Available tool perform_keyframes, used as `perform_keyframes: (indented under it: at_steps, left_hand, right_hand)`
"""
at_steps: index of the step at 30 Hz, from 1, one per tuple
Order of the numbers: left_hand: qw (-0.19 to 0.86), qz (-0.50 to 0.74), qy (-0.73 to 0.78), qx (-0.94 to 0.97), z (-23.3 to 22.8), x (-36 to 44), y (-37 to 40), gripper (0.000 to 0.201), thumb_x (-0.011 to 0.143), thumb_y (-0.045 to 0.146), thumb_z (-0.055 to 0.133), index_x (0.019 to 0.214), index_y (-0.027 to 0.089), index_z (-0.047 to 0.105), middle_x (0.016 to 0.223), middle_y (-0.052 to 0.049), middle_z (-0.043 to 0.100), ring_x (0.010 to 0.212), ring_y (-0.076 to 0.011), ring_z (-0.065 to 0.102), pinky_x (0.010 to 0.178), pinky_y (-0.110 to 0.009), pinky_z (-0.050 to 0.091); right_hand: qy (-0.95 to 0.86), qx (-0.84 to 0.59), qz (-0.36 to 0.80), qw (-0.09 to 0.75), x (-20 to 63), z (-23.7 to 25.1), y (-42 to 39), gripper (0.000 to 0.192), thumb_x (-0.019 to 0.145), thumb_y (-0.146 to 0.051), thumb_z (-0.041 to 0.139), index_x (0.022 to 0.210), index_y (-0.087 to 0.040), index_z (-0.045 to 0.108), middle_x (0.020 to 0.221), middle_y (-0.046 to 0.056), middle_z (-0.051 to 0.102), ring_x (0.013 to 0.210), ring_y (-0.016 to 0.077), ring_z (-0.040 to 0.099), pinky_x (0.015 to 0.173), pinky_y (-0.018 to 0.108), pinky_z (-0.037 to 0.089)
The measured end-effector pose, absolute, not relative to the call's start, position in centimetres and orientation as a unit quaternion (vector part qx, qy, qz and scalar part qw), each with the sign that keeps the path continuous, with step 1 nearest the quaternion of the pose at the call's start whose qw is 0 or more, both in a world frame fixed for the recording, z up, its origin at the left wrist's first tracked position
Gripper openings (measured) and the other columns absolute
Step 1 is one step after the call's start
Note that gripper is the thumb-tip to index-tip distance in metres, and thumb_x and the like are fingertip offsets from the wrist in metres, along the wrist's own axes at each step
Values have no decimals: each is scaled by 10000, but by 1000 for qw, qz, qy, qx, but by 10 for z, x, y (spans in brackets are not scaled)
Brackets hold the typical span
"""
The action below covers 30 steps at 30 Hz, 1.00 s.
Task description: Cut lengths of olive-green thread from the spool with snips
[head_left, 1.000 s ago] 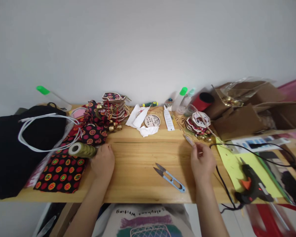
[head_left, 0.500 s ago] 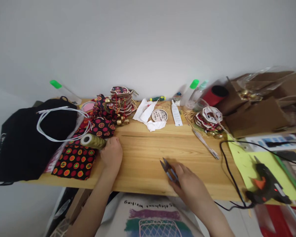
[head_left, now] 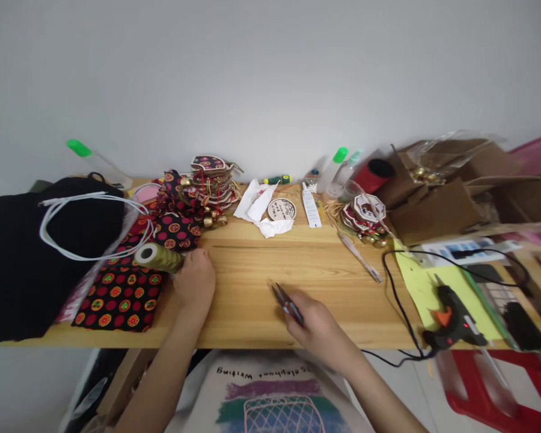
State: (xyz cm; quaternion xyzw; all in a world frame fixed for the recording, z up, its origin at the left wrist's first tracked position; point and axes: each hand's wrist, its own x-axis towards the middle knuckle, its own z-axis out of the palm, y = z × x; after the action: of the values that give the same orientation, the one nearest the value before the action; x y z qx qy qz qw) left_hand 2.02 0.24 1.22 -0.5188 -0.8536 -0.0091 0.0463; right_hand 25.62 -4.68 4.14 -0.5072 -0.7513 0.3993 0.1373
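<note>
Steel snips (head_left: 285,302) tips far-left; R hand (head_left: 318,328)

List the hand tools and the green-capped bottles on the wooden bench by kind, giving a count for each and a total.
Metal thread snips, held in the right hand: 1
Black and orange glue gun: 1
Green-handled screwdriver: 1
Metal tweezers: 1
Green-capped clear bottles: 2
Total: 6
</note>
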Motion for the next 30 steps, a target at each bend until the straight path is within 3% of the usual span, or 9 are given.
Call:
perform_keyframes:
  at_steps: [5, 8, 12, 15, 21, 30]
  left_hand:
    - [35, -24, -856, -515, 14, 20, 2, 334, 917, 270, 289, 966, 138, 592, 925, -97, 653, 703, -203, 610, 510, -281, 341]
    - [34, -38, -856, -515, 15, 19, 1, 348, 920, 273, 277, 963, 133, 593, 904, -97, 653, 696, -192, 607, 522, -278, 349]
    - [32, -47, -854, -518, 15, 18, 1, 349, 919, 266, 276, 943, 134, 599, 876, -99, 650, 687, -186, 603, 532, -277, 356]
    - [26, -48, -852, -521, 14, 18, 1, 340, 918, 260, 285, 939, 138, 602, 878, -94, 653, 682, -184, 604, 523, -274, 348]
    - [18, -50, -847, -529, 13, 16, -1, 350, 927, 273, 264, 950, 151, 591, 885, -81, 653, 681, -184, 601, 503, -272, 323]
    - [-11, -71, -849, -523, 15, 13, -2, 303, 910, 258, 307, 913, 155, 592, 856, -72, 642, 656, -158, 580, 491, -257, 283]
  right_hand:
    - [-625, -476, 581, 212, 233, 33, -28, 150, 854, -329, 425, 859, -205, 508, 665, -25, 483, 557, 114, 444, 539, 231, 354]
    - [-586, -469, 616, 240, 206, 24, -14, 310, 837, -467, 439, 715, -190, 508, 600, -30, 419, 553, 107, 395, 513, 225, 307]
    - [-482, -493, 679, 250, 171, 22, -1, 503, 834, -620, 335, 729, -171, 534, 508, -59, 352, 436, 81, 301, 423, 214, 231]
    - [-403, -504, 732, 217, 152, 27, 5, 492, 840, -624, 347, 700, -173, 486, 466, -88, 324, 371, 55, 246, 380, 195, 198]
    - [-320, -487, 805, 111, 128, 39, 13, 378, 912, -535, 285, 721, -214, 340, 390, -123, 346, 279, 46, 272, 323, 148, 209]
    - [-258, -492, 823, 115, 110, 45, 22, 337, 906, -477, 382, 715, -200, 362, 414, -141, 287, 269, 6, 180, 307, 119, 106]
